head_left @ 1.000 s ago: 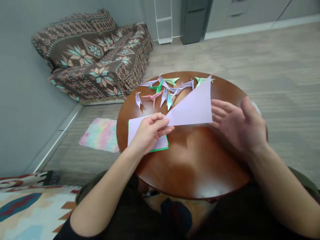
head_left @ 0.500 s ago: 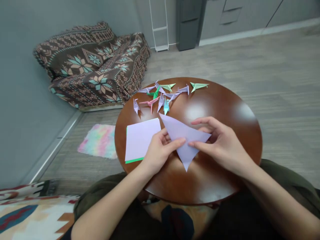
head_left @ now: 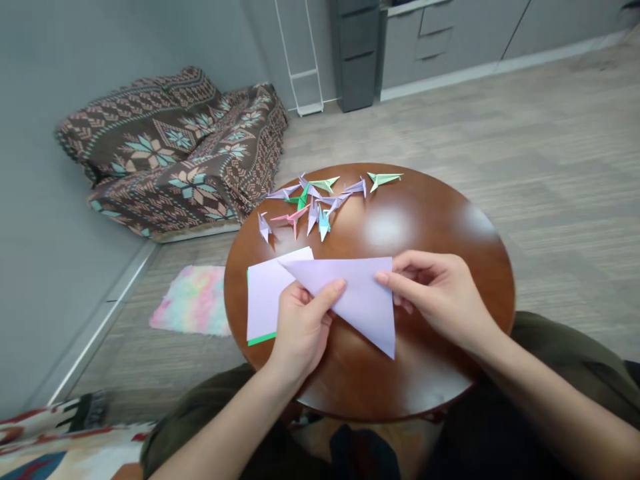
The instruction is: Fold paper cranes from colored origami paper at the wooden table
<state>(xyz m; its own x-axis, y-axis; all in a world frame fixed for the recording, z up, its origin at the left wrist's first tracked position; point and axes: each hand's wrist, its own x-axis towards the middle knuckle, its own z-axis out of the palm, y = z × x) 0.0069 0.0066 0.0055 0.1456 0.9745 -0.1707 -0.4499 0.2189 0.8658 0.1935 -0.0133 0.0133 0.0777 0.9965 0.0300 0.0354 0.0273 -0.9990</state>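
Note:
A sheet of lilac origami paper (head_left: 364,297), folded into a triangle, is held up over the round brown table. My left hand (head_left: 305,323) pinches its lower left edge, thumb on top and fingers behind. At the upper right corner, my right hand (head_left: 433,283) grips the paper between thumb and fingers. One point of the triangle hangs down toward me, and another reaches left over a stack of square paper (head_left: 265,293), lilac on top with green showing beneath. Part of that stack is hidden by my left hand and the held sheet.
Several folded paper cranes lie at the table's far side, among them a pink crane (head_left: 293,219), a blue crane (head_left: 324,225) and a pale green crane (head_left: 384,180). The wooden table (head_left: 450,220) has a rounded edge. A covered sofa (head_left: 175,153) stands beyond, left of a rack (head_left: 305,75).
The folded paper has turned so its top edge lies nearly level. My right hand has shifted its hold to the upper right corner, and my left hand has moved slightly left and down.

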